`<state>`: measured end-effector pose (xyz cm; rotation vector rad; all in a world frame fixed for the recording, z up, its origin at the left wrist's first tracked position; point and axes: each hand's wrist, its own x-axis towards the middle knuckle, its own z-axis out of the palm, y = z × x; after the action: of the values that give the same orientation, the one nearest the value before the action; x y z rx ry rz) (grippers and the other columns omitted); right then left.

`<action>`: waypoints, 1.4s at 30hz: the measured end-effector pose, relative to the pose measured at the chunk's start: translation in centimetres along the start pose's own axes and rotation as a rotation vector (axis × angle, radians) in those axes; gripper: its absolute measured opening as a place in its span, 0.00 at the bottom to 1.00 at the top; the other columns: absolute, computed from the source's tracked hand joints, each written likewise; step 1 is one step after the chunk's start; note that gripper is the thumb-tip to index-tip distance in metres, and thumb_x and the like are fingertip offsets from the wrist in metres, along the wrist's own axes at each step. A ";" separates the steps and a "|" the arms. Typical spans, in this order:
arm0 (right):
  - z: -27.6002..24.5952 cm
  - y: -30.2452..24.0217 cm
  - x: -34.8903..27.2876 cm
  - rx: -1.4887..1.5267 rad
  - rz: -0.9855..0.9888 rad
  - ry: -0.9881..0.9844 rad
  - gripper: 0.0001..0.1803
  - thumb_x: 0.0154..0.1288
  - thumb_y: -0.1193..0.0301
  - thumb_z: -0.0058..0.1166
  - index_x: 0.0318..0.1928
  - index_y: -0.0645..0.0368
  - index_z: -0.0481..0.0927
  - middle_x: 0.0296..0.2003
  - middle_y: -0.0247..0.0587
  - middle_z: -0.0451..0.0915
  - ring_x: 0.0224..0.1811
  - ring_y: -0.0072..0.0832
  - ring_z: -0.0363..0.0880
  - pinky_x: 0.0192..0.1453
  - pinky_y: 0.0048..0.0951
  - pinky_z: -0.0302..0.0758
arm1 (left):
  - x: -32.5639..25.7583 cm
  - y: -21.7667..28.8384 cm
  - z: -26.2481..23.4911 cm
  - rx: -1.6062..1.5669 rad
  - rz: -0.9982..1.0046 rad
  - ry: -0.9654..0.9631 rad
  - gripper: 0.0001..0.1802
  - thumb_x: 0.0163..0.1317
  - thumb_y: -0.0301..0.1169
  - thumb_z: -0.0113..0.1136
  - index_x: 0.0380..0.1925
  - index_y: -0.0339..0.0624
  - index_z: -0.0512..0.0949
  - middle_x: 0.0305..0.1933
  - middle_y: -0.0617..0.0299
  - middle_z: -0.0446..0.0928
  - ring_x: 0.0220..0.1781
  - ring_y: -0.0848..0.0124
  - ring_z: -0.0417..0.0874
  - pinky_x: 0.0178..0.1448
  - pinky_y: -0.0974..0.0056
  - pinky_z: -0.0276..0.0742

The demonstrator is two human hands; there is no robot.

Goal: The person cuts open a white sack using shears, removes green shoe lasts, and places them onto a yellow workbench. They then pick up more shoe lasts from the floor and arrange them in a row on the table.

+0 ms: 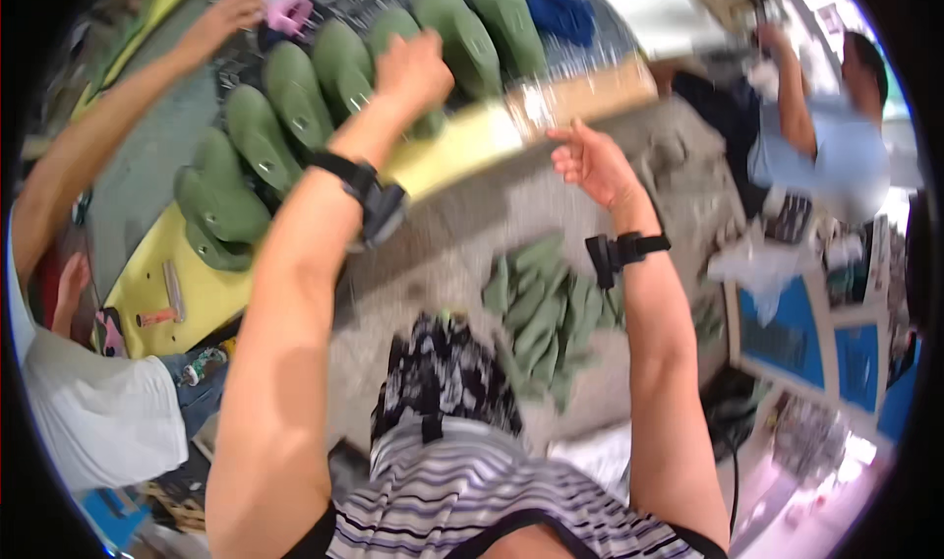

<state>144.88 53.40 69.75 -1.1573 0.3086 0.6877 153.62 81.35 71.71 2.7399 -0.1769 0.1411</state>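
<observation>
My left hand (pixel 413 72) reaches over the far edge of a row of green flip-flop soles (pixel 298 97). Its fingers are curled in over one sole (pixel 395 26), and what they pinch, if anything, is hidden. Several soles stand side by side, slanted, with small pale marks or holes in them. My right hand (pixel 595 166) hangs in the air near the table's front edge, palm partly turned up, fingers apart, holding nothing. Each of my wrists wears a black strap with a small device. Motion blur softens the picture.
The table has a yellow edge (pixel 462 151), with a hammer (pixel 173 292) lying at its left. A heap of green pieces (pixel 551 313) lies below, between my arms. One person's arm (pixel 118 107) extends from the left; another person (pixel 821 136) is at the right, near blue-panelled crates (pixel 782 328).
</observation>
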 end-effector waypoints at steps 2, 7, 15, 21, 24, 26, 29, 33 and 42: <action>-1.7 3.7 -4.9 0.037 0.047 0.136 0.23 0.69 0.56 0.41 0.50 0.66 0.72 0.27 0.44 0.80 0.27 0.28 0.81 0.30 0.24 0.77 | 1.1 -1.6 0.7 0.090 0.034 0.094 0.19 0.50 0.28 0.47 0.43 0.42 0.76 0.42 0.44 0.77 0.42 0.43 0.77 0.48 0.46 0.73; -13.1 25.0 -20.5 0.314 0.186 0.607 0.20 0.66 0.61 0.45 0.50 0.65 0.71 0.32 0.45 0.79 0.31 0.31 0.79 0.35 0.27 0.77 | 2.2 0.5 3.1 0.206 0.103 0.040 0.17 0.51 0.32 0.48 0.42 0.40 0.73 0.40 0.42 0.77 0.44 0.43 0.75 0.48 0.46 0.69; -16.0 54.8 -38.4 0.695 0.434 1.147 0.19 0.63 0.66 0.45 0.49 0.67 0.69 0.35 0.48 0.76 0.32 0.35 0.79 0.35 0.30 0.78 | -13.8 8.5 15.2 -0.023 0.866 0.143 0.16 0.47 0.25 0.59 0.40 0.39 0.76 0.42 0.55 0.77 0.46 0.57 0.76 0.51 0.55 0.69; -16.8 68.5 -29.7 0.457 0.476 0.935 0.17 0.63 0.68 0.46 0.46 0.70 0.71 0.29 0.45 0.77 0.31 0.32 0.79 0.34 0.30 0.78 | -40.8 5.6 42.7 -0.152 0.712 -0.929 0.18 0.48 0.28 0.56 0.42 0.38 0.75 0.47 0.47 0.75 0.53 0.51 0.72 0.57 0.51 0.65; -18.7 78.0 -27.7 0.172 0.435 0.839 0.17 0.61 0.68 0.47 0.46 0.69 0.72 0.27 0.47 0.78 0.31 0.35 0.79 0.35 0.33 0.77 | -52.5 2.4 53.1 -0.147 0.413 -1.316 0.16 0.51 0.30 0.54 0.40 0.35 0.75 0.44 0.43 0.76 0.50 0.50 0.75 0.55 0.54 0.69; -20.0 83.3 -24.6 -0.017 0.373 0.793 0.17 0.60 0.69 0.48 0.45 0.68 0.72 0.25 0.49 0.78 0.31 0.38 0.79 0.35 0.36 0.76 | -59.5 -2.2 58.3 -0.055 0.304 -1.333 0.16 0.51 0.30 0.54 0.39 0.34 0.75 0.43 0.43 0.76 0.48 0.49 0.75 0.53 0.54 0.71; -22.7 87.2 -21.3 -0.564 0.286 0.803 0.21 0.53 0.70 0.53 0.47 0.65 0.70 0.38 0.57 0.76 0.40 0.51 0.76 0.42 0.43 0.73 | -68.8 -6.6 61.9 0.209 0.283 -1.487 0.18 0.50 0.33 0.53 0.41 0.35 0.74 0.42 0.43 0.77 0.47 0.49 0.76 0.53 0.53 0.71; -25.6 92.5 -15.0 -0.681 0.046 0.814 0.25 0.48 0.69 0.59 0.48 0.63 0.69 0.45 0.55 0.72 0.47 0.51 0.71 0.47 0.43 0.71 | -78.1 -13.1 63.3 0.185 -0.205 -1.493 0.20 0.53 0.39 0.59 0.38 0.33 0.76 0.35 0.46 0.78 0.39 0.56 0.79 0.48 0.61 0.74; -27.4 94.2 -7.4 -0.958 0.192 0.726 0.27 0.43 0.61 0.67 0.41 0.65 0.75 0.41 0.49 0.72 0.48 0.43 0.70 0.51 0.39 0.71 | -75.9 -10.0 69.5 -0.048 -1.047 -1.368 0.28 0.53 0.46 0.62 0.40 0.29 0.72 0.26 0.52 0.75 0.29 0.65 0.78 0.34 0.61 0.76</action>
<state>82.18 47.45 -5.80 -2.3188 0.7516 0.5578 85.28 71.44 -5.19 2.0066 0.8440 -1.8783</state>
